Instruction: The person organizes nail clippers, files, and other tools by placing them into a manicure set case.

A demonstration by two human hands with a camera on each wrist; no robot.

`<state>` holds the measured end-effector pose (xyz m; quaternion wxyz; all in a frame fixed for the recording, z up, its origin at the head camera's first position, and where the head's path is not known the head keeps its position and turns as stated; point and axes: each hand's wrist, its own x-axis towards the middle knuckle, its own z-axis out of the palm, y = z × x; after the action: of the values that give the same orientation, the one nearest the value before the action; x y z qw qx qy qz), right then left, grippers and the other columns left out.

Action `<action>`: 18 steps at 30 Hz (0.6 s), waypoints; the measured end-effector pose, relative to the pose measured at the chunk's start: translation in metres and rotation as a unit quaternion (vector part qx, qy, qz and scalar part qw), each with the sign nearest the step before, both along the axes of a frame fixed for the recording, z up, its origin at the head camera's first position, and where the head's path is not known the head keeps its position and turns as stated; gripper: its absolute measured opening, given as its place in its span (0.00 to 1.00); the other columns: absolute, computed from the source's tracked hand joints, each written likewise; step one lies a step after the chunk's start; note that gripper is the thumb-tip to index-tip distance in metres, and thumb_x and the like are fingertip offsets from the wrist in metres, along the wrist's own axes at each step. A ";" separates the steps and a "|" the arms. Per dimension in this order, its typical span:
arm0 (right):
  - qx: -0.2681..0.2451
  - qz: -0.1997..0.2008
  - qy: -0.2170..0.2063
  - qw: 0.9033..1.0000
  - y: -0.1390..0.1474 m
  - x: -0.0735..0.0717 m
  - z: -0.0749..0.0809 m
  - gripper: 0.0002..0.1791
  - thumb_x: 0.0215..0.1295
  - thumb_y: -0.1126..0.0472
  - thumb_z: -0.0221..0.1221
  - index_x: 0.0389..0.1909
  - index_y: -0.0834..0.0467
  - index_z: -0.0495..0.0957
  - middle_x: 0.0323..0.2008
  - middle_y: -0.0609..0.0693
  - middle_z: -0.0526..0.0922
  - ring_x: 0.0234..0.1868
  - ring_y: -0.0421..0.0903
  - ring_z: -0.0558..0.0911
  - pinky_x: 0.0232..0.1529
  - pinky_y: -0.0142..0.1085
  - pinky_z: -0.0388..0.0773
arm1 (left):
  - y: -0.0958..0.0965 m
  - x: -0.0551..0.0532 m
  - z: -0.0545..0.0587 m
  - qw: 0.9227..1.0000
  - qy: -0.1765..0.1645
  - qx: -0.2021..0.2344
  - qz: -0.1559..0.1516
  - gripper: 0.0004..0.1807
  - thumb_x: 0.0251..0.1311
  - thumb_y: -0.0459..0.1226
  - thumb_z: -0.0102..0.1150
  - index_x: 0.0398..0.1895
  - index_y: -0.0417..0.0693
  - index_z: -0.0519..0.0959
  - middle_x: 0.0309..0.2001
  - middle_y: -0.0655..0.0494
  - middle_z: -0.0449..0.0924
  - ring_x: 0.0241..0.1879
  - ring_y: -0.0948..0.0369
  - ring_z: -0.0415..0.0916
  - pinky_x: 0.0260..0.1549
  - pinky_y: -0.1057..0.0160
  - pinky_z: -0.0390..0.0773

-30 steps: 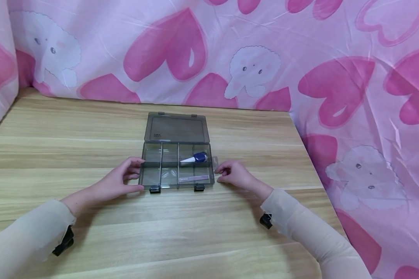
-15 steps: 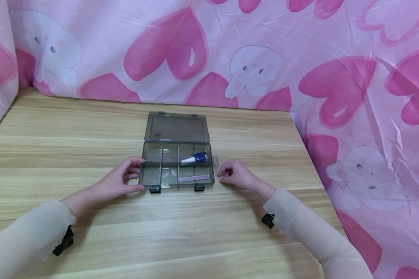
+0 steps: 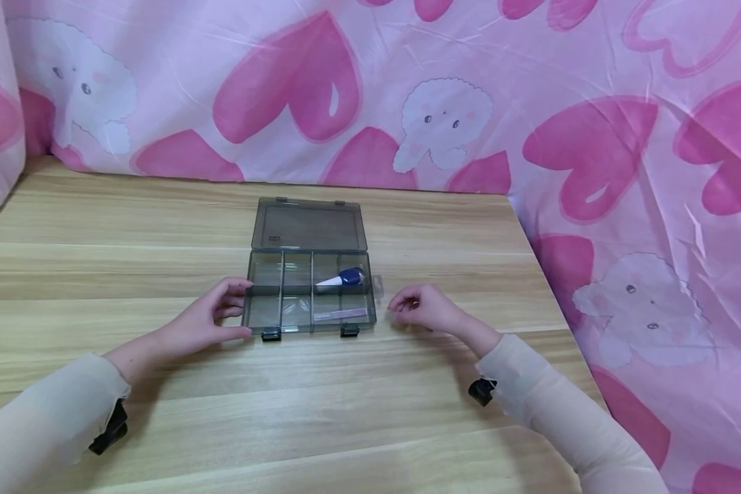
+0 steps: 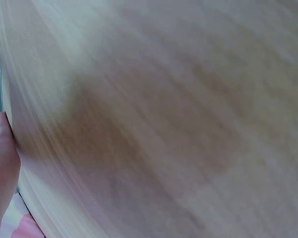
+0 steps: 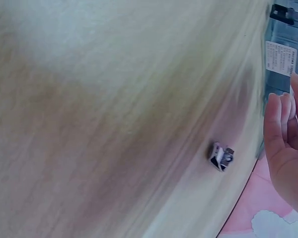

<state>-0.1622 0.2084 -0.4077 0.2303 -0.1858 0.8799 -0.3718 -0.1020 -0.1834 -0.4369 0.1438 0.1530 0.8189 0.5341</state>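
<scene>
An open smoky see-through divider box (image 3: 281, 295) stands on the table with its lid (image 3: 311, 226) folded back. My left hand (image 3: 206, 315) rests against its left side, thumb at the front corner and fingertips at the rim; in the left wrist view only the left hand's edge (image 4: 2, 153) shows. Inside lie a dark blue piece with a tapered white end (image 3: 339, 278) and a flat mauve strip (image 3: 341, 314). My right hand (image 3: 429, 309) hovers to the box's right, fingers bent. In the right wrist view its thumb and fingers (image 5: 274, 116) stand apart, nothing visible between them.
A small clear plastic piece (image 3: 379, 287) sits beside the box's right wall. In the right wrist view a small black-and-silver object (image 5: 221, 156) lies on the table near my right hand. A white printed label (image 5: 281, 58) shows at the box's side. Pink patterned cloth (image 3: 444, 41) hangs behind.
My right hand has moved slightly right, away from the box's right wall and the clear piece. My left hand stays at the box's left side, and the box contents look the same.
</scene>
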 end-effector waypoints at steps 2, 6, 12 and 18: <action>-0.004 0.000 -0.002 1.000 0.000 0.001 0.003 0.10 0.52 0.69 0.64 0.37 0.64 0.82 0.33 0.55 0.84 0.32 0.39 0.78 0.36 0.29 0.78 | 0.000 0.000 0.000 1.000 -0.002 0.001 0.000 0.42 0.50 0.35 0.68 0.65 0.36 0.55 0.59 0.35 0.64 0.57 0.43 0.67 0.50 0.85 0.66; -0.014 0.003 -0.002 1.000 -0.001 0.001 0.008 0.10 0.52 0.68 0.65 0.37 0.65 0.82 0.34 0.56 0.84 0.33 0.40 0.78 0.38 0.30 0.78 | 0.000 -0.001 -0.001 1.000 0.000 0.012 -0.003 0.44 0.50 0.34 0.68 0.67 0.37 0.53 0.58 0.35 0.64 0.56 0.44 0.68 0.50 0.83 0.69; -0.021 -0.002 -0.005 1.000 -0.005 0.001 0.011 0.12 0.52 0.67 0.65 0.38 0.65 0.81 0.36 0.58 0.84 0.34 0.39 0.78 0.38 0.30 0.78 | 0.001 -0.001 -0.001 1.000 0.003 0.016 -0.004 0.47 0.50 0.33 0.67 0.69 0.39 0.50 0.58 0.34 0.65 0.54 0.45 0.69 0.49 0.82 0.70; -0.015 -0.005 -0.015 1.000 -0.018 -0.001 0.019 0.11 0.53 0.66 0.65 0.39 0.62 0.82 0.37 0.55 0.84 0.35 0.40 0.78 0.40 0.31 0.78 | 0.001 -0.002 -0.001 1.000 0.000 0.018 -0.001 0.50 0.49 0.33 0.68 0.71 0.41 0.46 0.57 0.34 0.64 0.55 0.44 0.68 0.50 0.84 0.69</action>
<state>-0.1628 0.1907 -0.3892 0.2388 -0.1795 0.8716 -0.3887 -0.1041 -0.1825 -0.4383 0.1417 0.1561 0.8089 0.5489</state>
